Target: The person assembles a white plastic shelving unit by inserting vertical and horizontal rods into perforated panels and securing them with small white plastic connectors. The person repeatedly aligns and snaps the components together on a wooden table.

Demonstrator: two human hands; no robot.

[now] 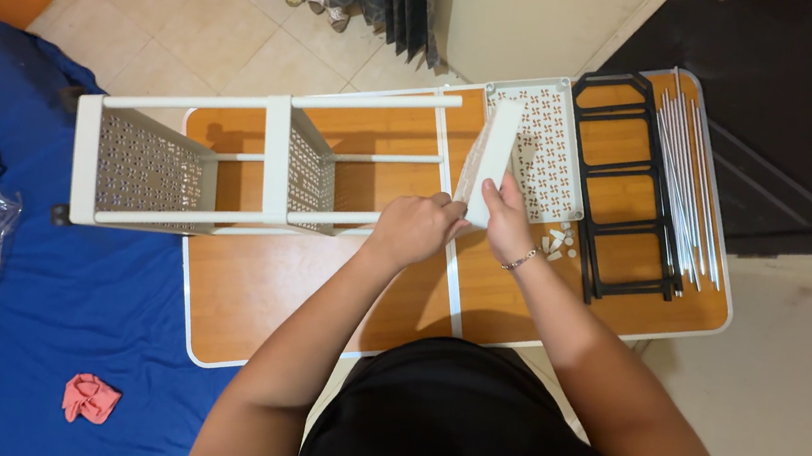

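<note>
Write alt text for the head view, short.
Seen from above, a person's left hand and right hand grip a white perforated shelf panel held on edge at the end of a half-built white shelf rack lying on its side across an orange folding table. Another white panel, a black frame and white rods lie to the right.

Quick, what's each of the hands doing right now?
Left hand: closed on the lower edge of the white perforated shelf panel, beside the rack's white tubes.
Right hand: closed, gripping the same panel from its other side.
</note>
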